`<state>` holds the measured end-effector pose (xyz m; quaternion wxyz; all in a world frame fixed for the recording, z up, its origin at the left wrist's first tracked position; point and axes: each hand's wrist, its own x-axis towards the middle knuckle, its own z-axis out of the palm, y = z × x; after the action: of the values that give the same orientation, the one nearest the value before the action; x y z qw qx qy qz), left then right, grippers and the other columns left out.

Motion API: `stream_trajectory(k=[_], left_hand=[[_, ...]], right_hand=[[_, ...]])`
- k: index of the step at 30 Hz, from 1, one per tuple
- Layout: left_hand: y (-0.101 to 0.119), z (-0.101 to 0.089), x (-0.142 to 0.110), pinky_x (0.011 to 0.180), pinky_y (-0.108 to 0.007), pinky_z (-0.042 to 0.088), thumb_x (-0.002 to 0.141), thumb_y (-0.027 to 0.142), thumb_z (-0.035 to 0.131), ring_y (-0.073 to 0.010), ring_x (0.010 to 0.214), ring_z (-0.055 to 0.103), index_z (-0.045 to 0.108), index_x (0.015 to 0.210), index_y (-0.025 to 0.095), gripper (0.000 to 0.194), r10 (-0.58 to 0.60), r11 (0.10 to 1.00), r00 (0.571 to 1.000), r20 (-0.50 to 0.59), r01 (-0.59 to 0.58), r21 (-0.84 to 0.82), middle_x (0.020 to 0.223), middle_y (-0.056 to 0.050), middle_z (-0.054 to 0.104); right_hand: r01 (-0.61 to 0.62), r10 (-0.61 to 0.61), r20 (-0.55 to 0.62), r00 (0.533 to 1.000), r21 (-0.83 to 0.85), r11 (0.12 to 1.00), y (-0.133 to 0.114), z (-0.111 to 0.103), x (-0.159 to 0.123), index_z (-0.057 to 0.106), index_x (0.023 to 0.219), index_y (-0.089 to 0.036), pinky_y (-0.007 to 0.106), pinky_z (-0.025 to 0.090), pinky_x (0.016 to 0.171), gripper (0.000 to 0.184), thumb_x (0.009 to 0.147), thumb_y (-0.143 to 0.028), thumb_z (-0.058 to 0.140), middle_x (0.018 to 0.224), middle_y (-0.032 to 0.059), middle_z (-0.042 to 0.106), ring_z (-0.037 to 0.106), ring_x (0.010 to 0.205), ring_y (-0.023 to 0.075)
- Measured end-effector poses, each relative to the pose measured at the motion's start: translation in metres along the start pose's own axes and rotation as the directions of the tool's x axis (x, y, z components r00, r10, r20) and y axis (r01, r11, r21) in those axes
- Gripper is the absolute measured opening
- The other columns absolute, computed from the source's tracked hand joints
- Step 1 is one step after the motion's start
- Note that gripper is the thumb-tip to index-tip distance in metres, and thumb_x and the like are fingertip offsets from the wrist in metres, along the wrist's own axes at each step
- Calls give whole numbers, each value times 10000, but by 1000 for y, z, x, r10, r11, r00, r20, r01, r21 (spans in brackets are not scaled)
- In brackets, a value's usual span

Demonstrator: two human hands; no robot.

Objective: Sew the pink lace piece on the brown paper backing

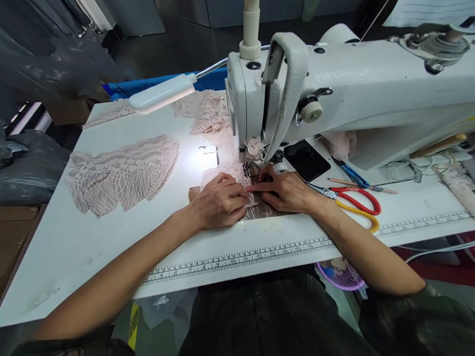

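Pale pink lace (221,171) lies under the presser foot (252,169) of a white sewing machine (347,96). My left hand (223,202) is closed over the lace just left of the foot, its bent fingers pressing it down. Close on the right, my right hand (282,189) has its index finger stretched towards the left fingertips, with thumb and other fingers bent at the lace edge. The fabric under the fingers is partly hidden. A brown plate (275,210) shows beneath both hands.
More lace pieces (124,174) lie on the white table (68,251) at left, with a lace pile (210,114) behind. Scissors (357,200), a black phone (307,160) and a blue cutter (352,173) sit right of my hand. A lamp (162,93) hangs over the table.
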<state>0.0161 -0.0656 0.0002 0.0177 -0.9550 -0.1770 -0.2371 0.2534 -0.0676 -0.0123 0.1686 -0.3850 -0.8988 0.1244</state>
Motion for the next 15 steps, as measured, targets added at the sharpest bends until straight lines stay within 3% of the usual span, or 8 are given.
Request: stream_trajectory(k=[11,15], left_hand=[[0,3,-4,763,-356,481,910,188,563,-180,794,649,708,893,174,147,-98,991,995,-17,99,89,957,-39,742],[0,5,-4,766,-354,485,917,195,572,-184,808,649,706,939,162,140,-113,989,992,-48,117,88,1002,-43,744]], right_hand=[[-116,115,-14,993,-183,976,-9,4,3,642,1321,-285,278,447,601,401,952,-348,501,1123,147,574,568,789,200],[-161,160,-17,987,-144,976,-9,6,3,617,1350,-271,291,466,604,420,969,-359,465,1139,154,574,594,789,202]])
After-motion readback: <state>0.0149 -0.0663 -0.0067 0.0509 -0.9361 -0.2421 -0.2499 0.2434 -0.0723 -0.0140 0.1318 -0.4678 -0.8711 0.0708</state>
